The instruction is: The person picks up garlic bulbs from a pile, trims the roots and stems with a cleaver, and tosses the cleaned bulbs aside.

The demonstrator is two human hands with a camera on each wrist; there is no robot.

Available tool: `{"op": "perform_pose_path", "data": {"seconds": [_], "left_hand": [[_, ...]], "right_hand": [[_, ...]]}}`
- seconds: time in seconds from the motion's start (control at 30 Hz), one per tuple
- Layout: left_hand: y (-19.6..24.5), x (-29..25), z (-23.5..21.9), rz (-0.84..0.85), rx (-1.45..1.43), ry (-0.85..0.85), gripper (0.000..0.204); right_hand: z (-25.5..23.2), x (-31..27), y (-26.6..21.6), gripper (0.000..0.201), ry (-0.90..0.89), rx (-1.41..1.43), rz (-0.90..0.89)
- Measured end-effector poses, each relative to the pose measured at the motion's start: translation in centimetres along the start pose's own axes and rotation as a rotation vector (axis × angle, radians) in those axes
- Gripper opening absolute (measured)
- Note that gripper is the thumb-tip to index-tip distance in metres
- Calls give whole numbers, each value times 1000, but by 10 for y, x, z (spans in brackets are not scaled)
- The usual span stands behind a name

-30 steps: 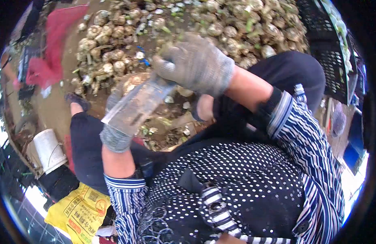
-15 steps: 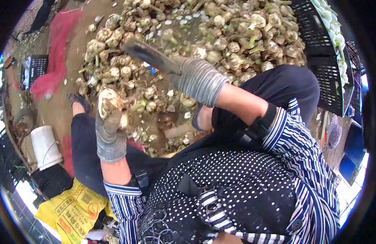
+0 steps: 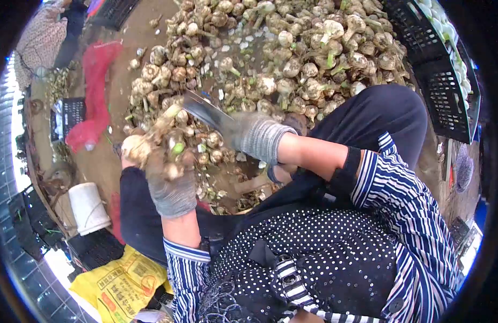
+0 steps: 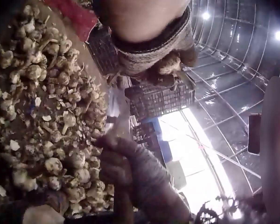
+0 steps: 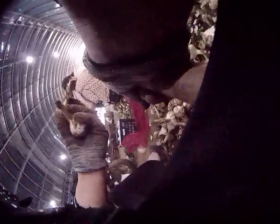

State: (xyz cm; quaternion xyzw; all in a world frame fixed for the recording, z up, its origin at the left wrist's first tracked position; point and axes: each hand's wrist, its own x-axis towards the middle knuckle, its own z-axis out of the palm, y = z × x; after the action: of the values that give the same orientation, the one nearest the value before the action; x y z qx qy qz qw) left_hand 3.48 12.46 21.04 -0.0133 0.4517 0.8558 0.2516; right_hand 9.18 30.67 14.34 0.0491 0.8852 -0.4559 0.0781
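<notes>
The gloved left hand grips garlic bulbs with stems pointing up and right. In the right wrist view that left hand has its fingers curled round a garlic stem and bulb. The gloved right hand holds a flat, dark-bladed knife by its handle end, with the blade toward the left hand's garlic; whether they touch cannot be told. In the left wrist view the right hand is curled round the handle, blurred.
A large heap of garlic covers the ground ahead. Black crates stand at the right, one holding pale bulbs. At the left are red netting, a white bucket and a yellow bag. The person's knees flank the work area.
The knife has swung from lying across the left hand to pointing away, then lowered near the garlic. The left hand has turned, bringing the garlic stems toward the blade. The head view has shifted slightly.
</notes>
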Motion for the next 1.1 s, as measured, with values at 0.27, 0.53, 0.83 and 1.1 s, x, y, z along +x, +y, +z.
{"op": "perform_pose_path", "data": {"seconds": [0.27,0.53,0.83,1.1], "left_hand": [[-8,12,12,-34,-25,-101,47],[-16,18,52,26,201,-153,55],[-7,41,37,-179,44,-39,39],[-84,99,69,-426,213,-223,49]], "right_hand": [[-85,-29,-24,27,162,614,281],[-60,-31,-22,31,112,356,199],[-104,-41,-8,33,499,664,148],[-164,-65,10,20,823,965,239]]}}
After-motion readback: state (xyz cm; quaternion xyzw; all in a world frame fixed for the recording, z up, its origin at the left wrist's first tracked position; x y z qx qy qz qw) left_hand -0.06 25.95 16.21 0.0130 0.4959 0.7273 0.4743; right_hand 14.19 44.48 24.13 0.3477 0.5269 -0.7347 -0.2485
